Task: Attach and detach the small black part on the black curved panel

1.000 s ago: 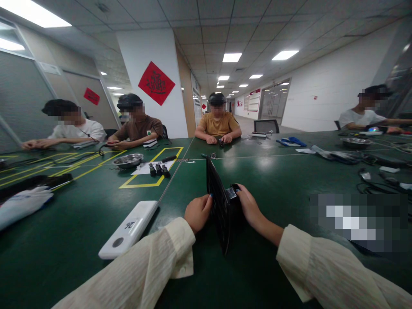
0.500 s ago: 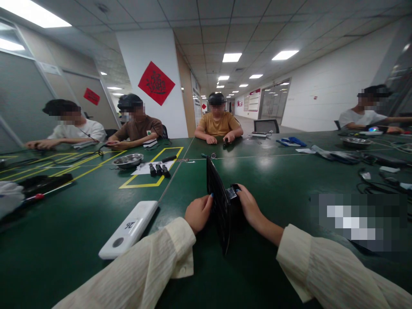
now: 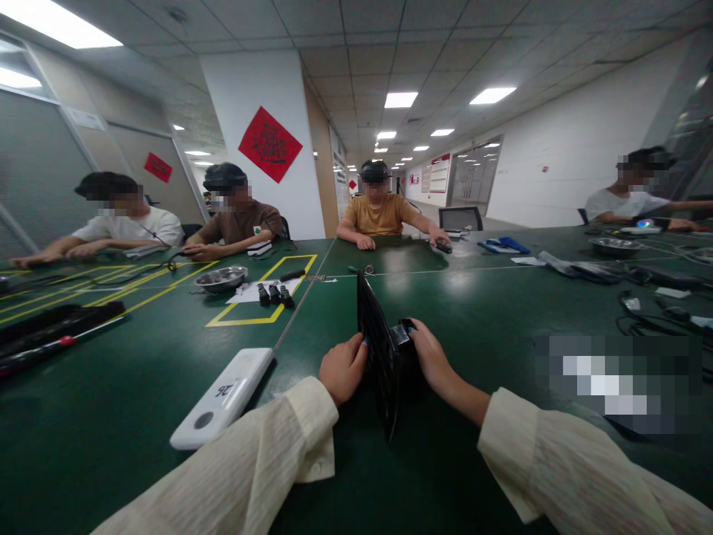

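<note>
Upright in front of me, seen nearly edge-on, is a black flat panel [image 3: 379, 364] with a blocky black part on its right face. My left hand [image 3: 342, 369] presses against the panel's left face, thumb up and fingers partly hidden. On the other side, my right hand [image 3: 433, 364] is closed round the blocky part [image 3: 402, 334], which has a shiny, clear-looking surface at its top. To the left of my left hand lies a white oblong device [image 3: 226, 397] marked 26.
On the green table [image 3: 473, 319], a metal bowl [image 3: 221, 279] stands beside several black clips [image 3: 275, 294] on white paper. A long dark tool with a red part [image 3: 67, 342] lies far left. Black cables [image 3: 662, 319] spread at right. Several people sit around the table.
My hands and the panel hold still. The person opposite has reached rightward with a dark object. A white blurred thing at the left edge has left view, and the person far left reaches further left.
</note>
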Tool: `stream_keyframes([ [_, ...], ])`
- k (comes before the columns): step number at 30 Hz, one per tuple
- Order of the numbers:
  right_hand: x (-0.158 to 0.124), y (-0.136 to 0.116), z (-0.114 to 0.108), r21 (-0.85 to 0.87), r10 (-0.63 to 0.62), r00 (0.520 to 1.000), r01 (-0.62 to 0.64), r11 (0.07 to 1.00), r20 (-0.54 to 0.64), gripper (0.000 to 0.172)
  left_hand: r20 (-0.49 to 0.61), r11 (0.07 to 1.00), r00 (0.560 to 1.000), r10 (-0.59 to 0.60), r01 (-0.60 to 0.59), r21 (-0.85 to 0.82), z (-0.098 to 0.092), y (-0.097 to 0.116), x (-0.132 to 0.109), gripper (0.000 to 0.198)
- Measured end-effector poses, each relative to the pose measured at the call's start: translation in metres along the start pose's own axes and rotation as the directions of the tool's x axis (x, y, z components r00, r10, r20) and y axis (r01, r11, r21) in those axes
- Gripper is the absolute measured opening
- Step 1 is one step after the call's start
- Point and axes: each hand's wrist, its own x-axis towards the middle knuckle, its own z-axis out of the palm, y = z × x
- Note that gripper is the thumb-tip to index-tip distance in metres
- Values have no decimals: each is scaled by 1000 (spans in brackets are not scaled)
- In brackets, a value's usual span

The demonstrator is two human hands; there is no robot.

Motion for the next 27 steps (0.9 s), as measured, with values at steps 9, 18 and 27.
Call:
stream_keyframes([
  [9, 0, 0, 0, 19, 24, 1000, -24, 1000, 7, 34, 45, 1000, 999, -17, 18, -21, 2, -3, 3, 51],
  [18, 1, 4, 0, 12, 20, 1000, -20, 1000, 2, 33, 57, 1000, 998, -11, 11, 4, 3, -3, 1, 49],
  [27, 0, 1, -1, 6, 32, 999, -32, 999, 13, 33, 58, 999, 998, 0, -2, 47, 2, -1, 1, 47],
])
